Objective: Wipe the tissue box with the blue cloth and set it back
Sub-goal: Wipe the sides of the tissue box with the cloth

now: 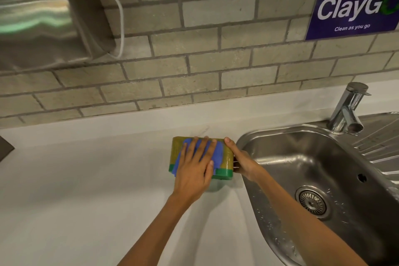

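The tissue box point(226, 158), yellow-olive with a green band along its near edge, sits on the white counter point(86, 190) just left of the sink. The blue cloth point(218, 152) lies spread over the box's top. My left hand point(195, 170) presses flat on the cloth, fingers spread toward the wall. My right hand point(241, 161) grips the box's right end, thumb on the top far corner, the other fingers hidden behind the side.
A steel sink point(302, 164) with a drain and a chrome tap point(347, 110) lies right of the box. A metal dispenser point(43, 21) with a white cable hangs on the brick wall at upper left. A purple poster point(354, 6) is at upper right.
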Motion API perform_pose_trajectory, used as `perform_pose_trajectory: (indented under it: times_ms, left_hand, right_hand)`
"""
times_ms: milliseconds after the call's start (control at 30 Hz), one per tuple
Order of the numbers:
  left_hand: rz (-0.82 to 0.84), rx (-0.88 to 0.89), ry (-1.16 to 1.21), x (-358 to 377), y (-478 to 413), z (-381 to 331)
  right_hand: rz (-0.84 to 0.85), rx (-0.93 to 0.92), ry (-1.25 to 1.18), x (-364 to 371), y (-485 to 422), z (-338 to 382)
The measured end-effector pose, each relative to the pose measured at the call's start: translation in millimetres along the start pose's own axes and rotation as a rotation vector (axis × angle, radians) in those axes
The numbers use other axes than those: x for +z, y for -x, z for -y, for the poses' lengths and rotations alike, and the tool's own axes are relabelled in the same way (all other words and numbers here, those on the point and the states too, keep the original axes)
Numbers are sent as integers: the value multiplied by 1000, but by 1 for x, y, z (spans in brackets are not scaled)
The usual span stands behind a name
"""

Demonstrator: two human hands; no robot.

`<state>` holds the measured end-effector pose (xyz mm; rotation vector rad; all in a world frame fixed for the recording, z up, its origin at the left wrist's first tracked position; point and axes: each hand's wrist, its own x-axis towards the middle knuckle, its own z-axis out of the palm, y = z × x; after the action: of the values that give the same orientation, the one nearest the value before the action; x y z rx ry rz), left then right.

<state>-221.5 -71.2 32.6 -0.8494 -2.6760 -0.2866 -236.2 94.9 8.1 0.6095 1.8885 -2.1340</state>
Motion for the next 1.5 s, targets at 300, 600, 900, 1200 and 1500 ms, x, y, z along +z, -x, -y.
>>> perform_pose_trajectory:
  times_ms: [300, 600, 900, 1200, 1500]
  left_hand:
    - [-63, -459, -21, -9, 4, 1]
    - [-95, -302, 320, 11, -3, -32]
    - [-86, -402, 152, 7, 1, 0]
    - [-60, 26, 88, 9, 20, -16]
    - [-17, -261, 98, 5, -7, -35]
  right_hand:
    - [-1, -10, -19, -2, -3, -4]
    - [-11, 2, -10, -4, -2, -5]
    - [-11, -7, -11, -3, 0, -5]
    - [-6, -12, 0, -8, 0, -5]
    - [2, -31, -48, -2, 4, -7]
